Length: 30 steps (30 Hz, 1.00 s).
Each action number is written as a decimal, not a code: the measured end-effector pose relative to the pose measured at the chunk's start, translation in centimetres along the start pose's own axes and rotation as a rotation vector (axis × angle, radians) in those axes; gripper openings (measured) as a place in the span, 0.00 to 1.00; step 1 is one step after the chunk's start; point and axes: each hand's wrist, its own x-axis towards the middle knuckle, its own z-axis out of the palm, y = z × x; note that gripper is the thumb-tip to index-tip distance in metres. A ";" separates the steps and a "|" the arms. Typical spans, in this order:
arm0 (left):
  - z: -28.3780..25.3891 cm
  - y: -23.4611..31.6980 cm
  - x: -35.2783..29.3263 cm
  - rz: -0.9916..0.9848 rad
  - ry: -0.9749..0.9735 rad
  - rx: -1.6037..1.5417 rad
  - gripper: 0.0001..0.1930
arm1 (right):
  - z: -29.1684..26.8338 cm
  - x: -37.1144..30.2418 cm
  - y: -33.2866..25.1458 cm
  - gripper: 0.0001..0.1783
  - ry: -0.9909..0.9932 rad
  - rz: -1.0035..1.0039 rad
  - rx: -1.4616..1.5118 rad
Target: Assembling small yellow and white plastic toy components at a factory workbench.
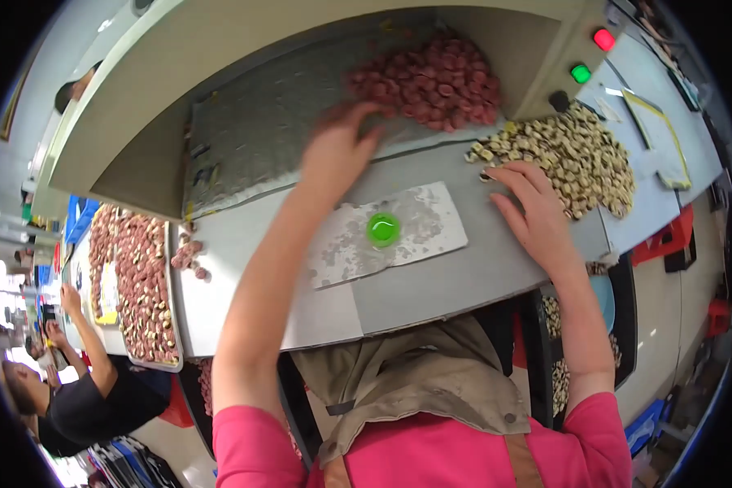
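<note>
Near red discs: left hand, grip unclear; right hand half-spread, touching cream nubs.

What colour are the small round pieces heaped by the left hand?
Small round pieces: pinkish red, best in head view.

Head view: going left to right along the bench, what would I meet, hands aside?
Pale-rimmed tray of pinkish-brown pieces, small loose cluster of pinkish pieces, glossy bright green round object, heap of small cream-and-brown pieces.
</note>
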 end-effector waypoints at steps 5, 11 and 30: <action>4.0 -0.8 0.7 -0.074 0.020 -0.039 0.11 | 1.5 0.3 0.0 0.13 -0.067 -0.059 -0.236; -1.2 0.2 -3.6 -0.207 0.172 -0.150 0.08 | 2.1 -0.4 0.7 0.10 -0.133 -0.130 -0.250; -10.4 9.7 -18.5 -0.729 0.245 -1.141 0.13 | 0.3 -6.1 -3.5 0.12 -0.329 0.146 0.005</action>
